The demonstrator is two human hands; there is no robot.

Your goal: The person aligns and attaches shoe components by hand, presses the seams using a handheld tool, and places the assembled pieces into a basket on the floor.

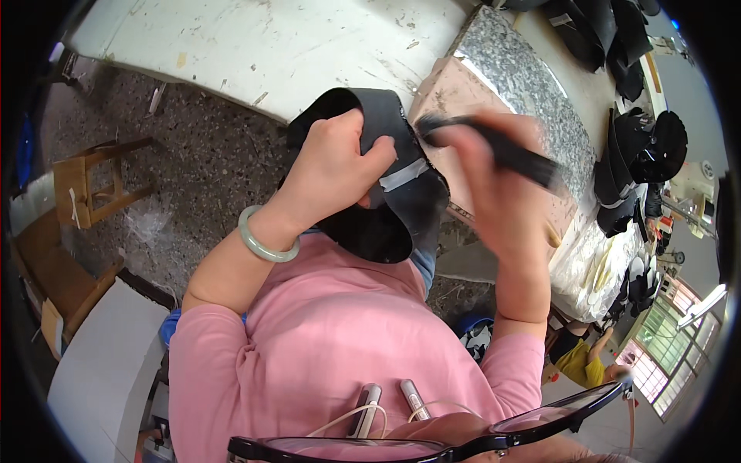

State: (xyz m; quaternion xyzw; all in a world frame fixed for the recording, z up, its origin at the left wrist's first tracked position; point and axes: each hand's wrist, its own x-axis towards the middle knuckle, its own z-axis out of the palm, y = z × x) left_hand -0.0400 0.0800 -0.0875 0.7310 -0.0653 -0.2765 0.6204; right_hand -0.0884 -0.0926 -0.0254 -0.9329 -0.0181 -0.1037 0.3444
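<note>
My left hand (pixel 340 158) grips a black leather shoe upper (pixel 374 231), its thumb and fingers curled over the material. The upper is a bent, open shape, with a light grey strip (pixel 404 176) across its surface. It lies between my body and the table edge. My right hand (pixel 502 170) is smeared by motion, closed around a long dark tool (pixel 517 154). One end of that tool points toward the upper's right edge; blur hides its exact kind. Beneath the tool lies a pinkish block (pixel 448 92) with a worn surface.
A white worktable (pixel 255 46) runs along the far side, with a speckled stone slab (pixel 509 62) next to the block. More black pieces (pixel 617 170) lie at right, near a plastic-covered pile (pixel 590 270). A wooden stool (pixel 100 177) stands left. Another person (pixel 587 359) is at lower right.
</note>
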